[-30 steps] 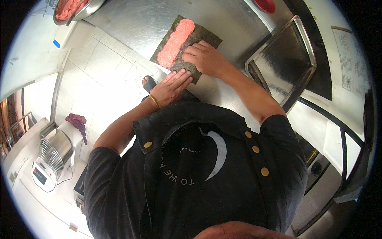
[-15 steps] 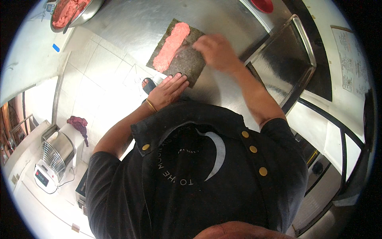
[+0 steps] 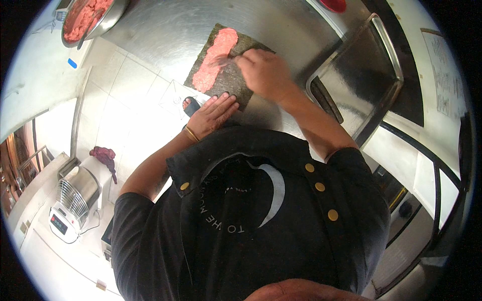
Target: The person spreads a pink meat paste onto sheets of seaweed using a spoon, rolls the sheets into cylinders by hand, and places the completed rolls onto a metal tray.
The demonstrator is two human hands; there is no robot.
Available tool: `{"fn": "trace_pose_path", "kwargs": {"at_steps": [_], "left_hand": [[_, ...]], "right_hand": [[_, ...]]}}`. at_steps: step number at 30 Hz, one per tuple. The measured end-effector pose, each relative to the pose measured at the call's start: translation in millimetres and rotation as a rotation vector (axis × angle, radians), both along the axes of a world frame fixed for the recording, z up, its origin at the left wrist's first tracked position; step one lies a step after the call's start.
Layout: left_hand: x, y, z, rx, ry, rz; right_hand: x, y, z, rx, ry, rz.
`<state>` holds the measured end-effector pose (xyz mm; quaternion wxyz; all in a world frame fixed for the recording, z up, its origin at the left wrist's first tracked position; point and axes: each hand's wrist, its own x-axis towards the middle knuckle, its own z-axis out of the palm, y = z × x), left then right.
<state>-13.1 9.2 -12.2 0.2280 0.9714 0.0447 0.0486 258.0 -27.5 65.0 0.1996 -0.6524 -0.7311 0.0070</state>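
Currently, we judge the step in hand to be smoothing: the pink paste point(image 3: 207, 76) forms 1 long strip on the dark green sheet point(image 3: 232, 84), which lies flat on the metal tabletop point(image 3: 163, 37), close to its left edge. The strip runs along the far-left side of the sheet; the portion toward our right arm is bare.

Our right hand point(image 3: 263, 72) is closed around a utensil point(image 3: 222, 61). Its blurred end is at the strip, near the middle of its length; we cannot tell its exact shape or how firmly it presses. Our left hand point(image 3: 212, 115) lies flat over the near edge of the sheet, fingers extended and close together. It grips nothing and, in our judgement, serves as a hold-down.

As we judge it, the next move calls for 3 conditions:

1. Light, even pressure on the utensil, so that the paste levels and the sheet does not tear.
2. Short strokes that follow the strip.
3. A steady left hand, so that the sheet does not slide.

More paste is in the metal bowl point(image 3: 116, 16) at the far left, well apart from the sheet. A tray point(image 3: 359, 83) is at the right, clear of both hands.
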Motion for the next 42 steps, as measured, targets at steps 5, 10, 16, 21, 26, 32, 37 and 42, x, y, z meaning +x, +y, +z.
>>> {"fn": "trace_pose_path", "kwargs": {"at_steps": [5,10,16,21,26,32,37,42], "left_hand": [[-0.7,3.0,-7.1,0.07,-0.013,-0.026],[0.0,2.0,-6.4,0.069,-0.02,-0.019],[-0.4,5.8,-4.1,0.096,0.01,-0.038],[1.1,3.2,8.6,-0.015,0.028,-0.023],[2.9,6.2,5.8,0.024,0.041,-0.04],[5.0,4.2,14.9,-0.01,0.065,-0.019],[4.2,7.4,2.1,0.099,0.016,-0.038],[6.1,4.3,7.2,0.074,0.007,-0.009]], "right_hand": [[-19.6,5.0,-6.8,0.015,-0.031,0.082],[17.4,16.1,5.0,-0.021,-0.055,-0.072],[-12.5,20.4,-8.9,-0.021,-0.021,0.089],[41.9,33.2,5.5,-0.042,-0.109,-0.171],[7.3,32.4,2.5,-0.071,0.034,0.123],[75.6,39.0,-19.3,0.065,-0.058,-0.031],[70.9,29.8,-19.9,-0.017,-0.045,0.217],[44.7,31.1,-38.1,-0.08,0.036,0.364]]}}
